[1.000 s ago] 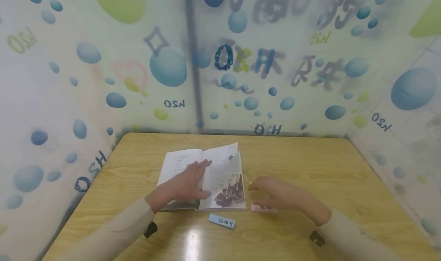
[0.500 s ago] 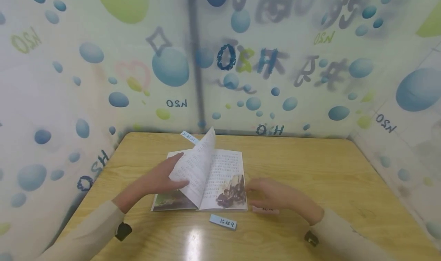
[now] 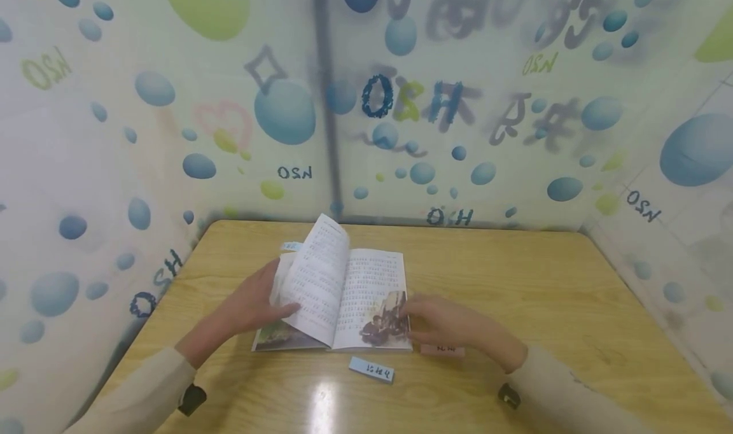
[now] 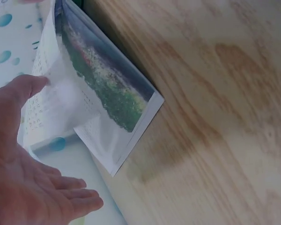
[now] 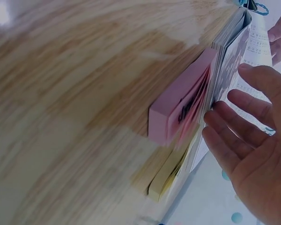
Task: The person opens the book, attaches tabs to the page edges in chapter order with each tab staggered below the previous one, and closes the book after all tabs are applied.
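Note:
An open book (image 3: pixel 375 272) lies on the wooden table, and a lifted page (image 3: pixel 315 278) stands curled over its left half. Beside that page is my left hand (image 3: pixel 246 303); its thumb touches the paper while the other fingers stretch out straight, as the left wrist view shows. My right hand (image 3: pixel 449 322) is at the book's right edge, fingers extended and relaxed, fingertips against or very near the edge. Close to it lie a pink sticky-note pad (image 5: pixel 182 103) and a yellow sticky-note pad (image 5: pixel 166 173). In the head view the right hand hides the yellow pad.
A light blue pad with writing (image 3: pixel 371 370) lies in front of the book. Another light blue pad (image 3: pixel 291 246) shows partly behind the book's upper left corner. Patterned walls with bubbles (image 3: pixel 285 112) rise at the table's back and sides.
My left hand has moved left from the book's middle, and the page has swung up and leftward, uncovering printed text on the right. My right hand has shifted slightly left to the book's edge.

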Motion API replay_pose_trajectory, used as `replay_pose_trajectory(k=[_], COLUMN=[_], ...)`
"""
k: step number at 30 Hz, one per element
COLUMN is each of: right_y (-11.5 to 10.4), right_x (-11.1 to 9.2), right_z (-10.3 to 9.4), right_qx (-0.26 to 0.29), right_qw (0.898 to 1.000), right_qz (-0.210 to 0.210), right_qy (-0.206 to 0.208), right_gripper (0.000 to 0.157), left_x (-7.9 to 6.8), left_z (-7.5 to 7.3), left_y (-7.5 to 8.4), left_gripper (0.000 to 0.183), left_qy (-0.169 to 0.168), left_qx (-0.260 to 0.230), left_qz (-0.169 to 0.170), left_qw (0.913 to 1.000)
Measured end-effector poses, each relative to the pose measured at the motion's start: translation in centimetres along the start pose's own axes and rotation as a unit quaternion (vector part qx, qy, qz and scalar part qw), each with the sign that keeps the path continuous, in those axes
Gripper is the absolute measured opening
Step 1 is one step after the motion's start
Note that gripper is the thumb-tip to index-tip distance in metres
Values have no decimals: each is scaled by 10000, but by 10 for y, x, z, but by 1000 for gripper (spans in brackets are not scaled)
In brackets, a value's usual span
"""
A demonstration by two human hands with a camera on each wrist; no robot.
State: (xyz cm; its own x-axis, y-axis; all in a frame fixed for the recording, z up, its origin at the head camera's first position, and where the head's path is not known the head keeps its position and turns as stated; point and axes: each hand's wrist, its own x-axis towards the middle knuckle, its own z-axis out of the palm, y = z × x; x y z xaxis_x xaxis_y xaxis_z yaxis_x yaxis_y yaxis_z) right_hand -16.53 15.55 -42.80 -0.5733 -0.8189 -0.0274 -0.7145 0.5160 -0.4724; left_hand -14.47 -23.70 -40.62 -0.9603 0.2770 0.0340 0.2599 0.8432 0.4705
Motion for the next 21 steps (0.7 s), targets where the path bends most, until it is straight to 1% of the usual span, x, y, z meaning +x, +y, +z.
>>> replay_pose_trajectory(k=[2,4,9,12,16,19,21], right_y=[-1,-2,-5,-5,-4,-6,-7], right_x=[0,0,1,3,6,10,12], right_z=[0,-1,0,1,2,6,9], right_qx=[23,7,-106,-190,-326,-346,-352], right_qw=[10000,10000,9999,9997,9992,9992,9992], right_qz=[61,99,94,120,158,125,155], right_qy=[-4,1,36,67,141,162,120], right_gripper=[30,30,30,29,34,39,42], left_x=[-2,-4,-5,-4,-2,3,6], left_z=[2,4,8,12,21,29,33], left_y=[1,2,6,7,8,12,17], left_gripper=[105,107,114,115,113,111,110], left_qy=[141,215,191,219,294,287,246], left_qx=[117,266,538,639,857,1021,1047], left_qz=[-7,-114,-485,-545,-317,-70,83], left_qw=[9998,9993,9972,9962,9954,9943,9942])
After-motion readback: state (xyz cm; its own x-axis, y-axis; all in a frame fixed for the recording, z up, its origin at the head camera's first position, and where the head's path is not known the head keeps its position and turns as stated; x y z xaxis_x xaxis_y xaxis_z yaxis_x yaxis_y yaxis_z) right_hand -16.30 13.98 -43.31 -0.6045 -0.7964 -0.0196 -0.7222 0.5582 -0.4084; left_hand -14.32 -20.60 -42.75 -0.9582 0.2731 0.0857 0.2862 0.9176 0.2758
